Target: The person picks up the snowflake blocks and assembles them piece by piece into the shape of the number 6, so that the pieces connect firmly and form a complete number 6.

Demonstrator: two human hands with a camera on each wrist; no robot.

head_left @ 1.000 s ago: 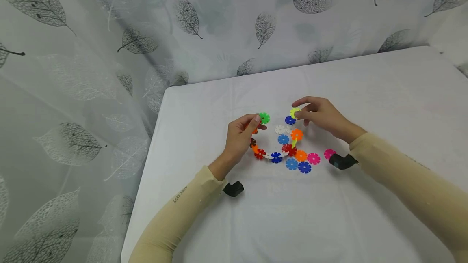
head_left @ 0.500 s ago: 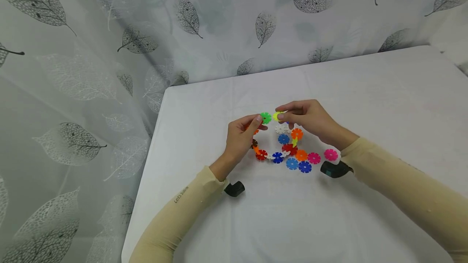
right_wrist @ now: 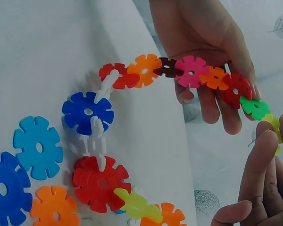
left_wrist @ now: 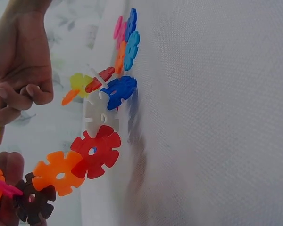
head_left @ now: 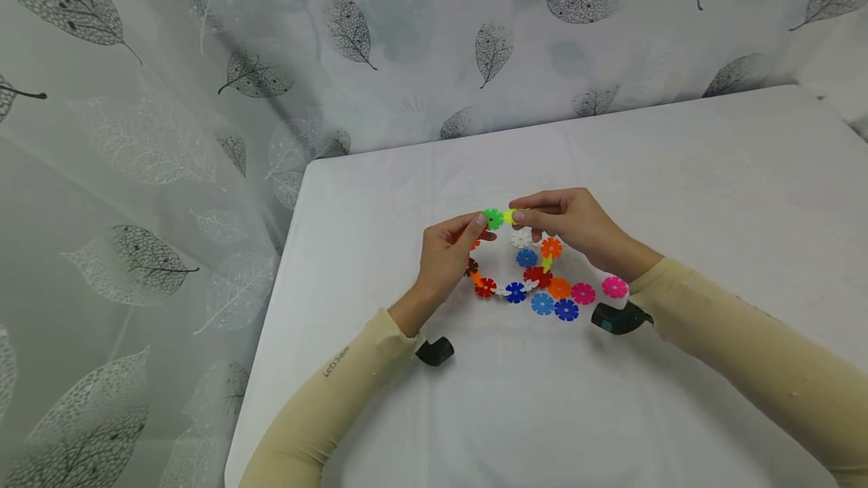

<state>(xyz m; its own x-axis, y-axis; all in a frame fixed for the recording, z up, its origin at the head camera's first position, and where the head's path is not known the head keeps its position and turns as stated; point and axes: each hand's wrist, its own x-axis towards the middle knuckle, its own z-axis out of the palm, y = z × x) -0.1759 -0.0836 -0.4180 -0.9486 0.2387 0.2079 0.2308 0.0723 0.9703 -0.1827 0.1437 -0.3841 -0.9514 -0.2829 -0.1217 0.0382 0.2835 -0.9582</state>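
My left hand (head_left: 441,254) holds a chain of interlocking snowflake discs, its thumb and fingers at the end beside the green disc (head_left: 493,218). My right hand (head_left: 583,224) pinches a yellow disc (right_wrist: 272,123), whose edge meets the green disc in the right wrist view. From the left hand the chain runs through a pink disc (right_wrist: 192,72), a dark brown disc (left_wrist: 34,198) and a red disc (left_wrist: 95,150). It dips past white pieces and a blue disc (right_wrist: 87,113) to another red disc (right_wrist: 101,181), then a yellow piece (right_wrist: 140,206) and an orange disc (head_left: 551,248).
Several loose discs lie on the white tabletop (head_left: 529,398) near the chain: light blue (head_left: 542,303), dark blue (head_left: 566,310), orange (head_left: 559,288) and pink (head_left: 615,287). Black wrist cameras (head_left: 435,351) hang below the sleeves. A leaf-patterned curtain (head_left: 420,36) stands behind the table.
My right hand has moved left with the yellow disc, from the chain's right side over to the green disc. The left hand stays nearly still with its hold on the chain.
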